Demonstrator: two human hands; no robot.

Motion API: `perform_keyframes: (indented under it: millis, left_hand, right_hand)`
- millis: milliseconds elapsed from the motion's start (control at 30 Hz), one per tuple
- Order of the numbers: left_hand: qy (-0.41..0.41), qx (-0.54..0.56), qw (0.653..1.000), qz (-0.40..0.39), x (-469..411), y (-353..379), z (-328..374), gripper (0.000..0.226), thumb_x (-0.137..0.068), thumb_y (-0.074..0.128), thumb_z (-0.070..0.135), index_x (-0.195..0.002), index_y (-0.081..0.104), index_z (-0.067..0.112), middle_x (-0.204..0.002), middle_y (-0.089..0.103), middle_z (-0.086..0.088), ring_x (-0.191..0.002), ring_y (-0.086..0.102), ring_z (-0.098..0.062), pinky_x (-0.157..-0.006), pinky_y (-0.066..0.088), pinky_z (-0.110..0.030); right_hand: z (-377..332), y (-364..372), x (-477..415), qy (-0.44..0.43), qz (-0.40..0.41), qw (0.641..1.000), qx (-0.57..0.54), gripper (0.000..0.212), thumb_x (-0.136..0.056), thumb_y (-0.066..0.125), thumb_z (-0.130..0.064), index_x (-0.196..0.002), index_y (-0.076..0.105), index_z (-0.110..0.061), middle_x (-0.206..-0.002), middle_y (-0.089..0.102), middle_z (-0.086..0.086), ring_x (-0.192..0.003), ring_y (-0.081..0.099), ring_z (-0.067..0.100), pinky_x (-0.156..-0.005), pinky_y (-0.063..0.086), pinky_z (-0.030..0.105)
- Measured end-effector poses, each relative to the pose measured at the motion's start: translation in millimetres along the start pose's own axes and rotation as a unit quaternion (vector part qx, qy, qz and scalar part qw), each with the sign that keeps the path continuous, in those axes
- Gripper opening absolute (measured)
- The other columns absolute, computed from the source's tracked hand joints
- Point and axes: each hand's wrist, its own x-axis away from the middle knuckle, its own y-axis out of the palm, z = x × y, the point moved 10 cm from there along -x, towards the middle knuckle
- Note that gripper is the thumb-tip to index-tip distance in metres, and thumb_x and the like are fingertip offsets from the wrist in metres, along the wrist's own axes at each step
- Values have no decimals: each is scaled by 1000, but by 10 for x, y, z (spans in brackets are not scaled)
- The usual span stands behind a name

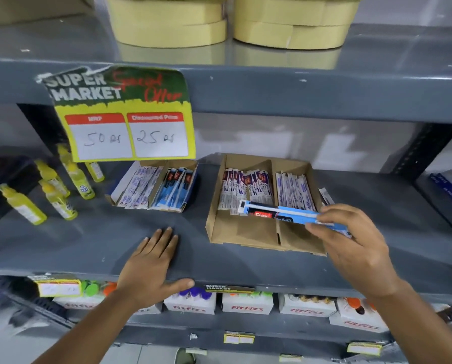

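Refill pack (280,215) pinched by right hand (351,240) over tray (240,232) of packets (246,190); left hand (151,261) flat on shelf (88,240).

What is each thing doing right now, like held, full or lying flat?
Right brown cardboard tray: packets at back, front bare.
Left brown cardboard tray: filled with packets.
Flat blue pen-refill packet: held over the right tray.
Right hand: pinches the packet's end.
Left hand: flat on grey metal shelf, holding nothing.

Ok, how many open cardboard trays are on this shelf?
2. The left tray sits just below the yellow price sign; the right tray is beside it, under the blue pack that the right hand pinches.
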Motion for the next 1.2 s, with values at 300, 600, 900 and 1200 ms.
perform_keyframes:
  millis: [300, 600, 900, 1200]
  left_hand:
    - [15, 20, 1000, -15, 96, -27, -321, 108, -74, 36, 89, -144, 34, 7, -153, 27, -10, -140, 23, -27, -110, 10, -38]
    - [13, 51, 998, 19, 137, -108, -301, 111, -72, 38, 90, -144, 34, 6, -153, 28, -12, -141, 19, -28, -111, 12, -42]
    - [12, 20, 999, 24, 146, -101, -313, 111, -74, 34, 91, -144, 33, 5, -151, 29, -12, -140, 23, -28, -114, 13, -44]
    - [14, 3, 1000, 19, 141, -9, -346, 110, -75, 33, 89, -144, 31, 3, -153, 26, -13, -141, 19, -27, -112, 8, -39]
  right_hand:
    - [-296, 756, -437, -149, -12, 976, 156, 14, -95, 59, -5, -101, 72, -6, -96, 75, 9, -90, 66, 20, -89, 49, 28]
    - [-365, 2782, -1075, -21, -297, 934, 197, 56, -89, 46, -70, -109, 67, -22, -83, 58, -14, -83, 62, 16, -55, 38, 8]
    - [-389, 3500, -988, -28, -424, 834, 352, 36, -98, 50, -43, -125, 61, -21, -123, 65, 9, -119, 55, 33, -88, 38, 42]
    - [380, 1147, -1125, 140, -176, 939, 262, 51, -88, 41, -52, -113, 70, -19, -118, 71, 14, -105, 66, 36, -82, 50, 36]
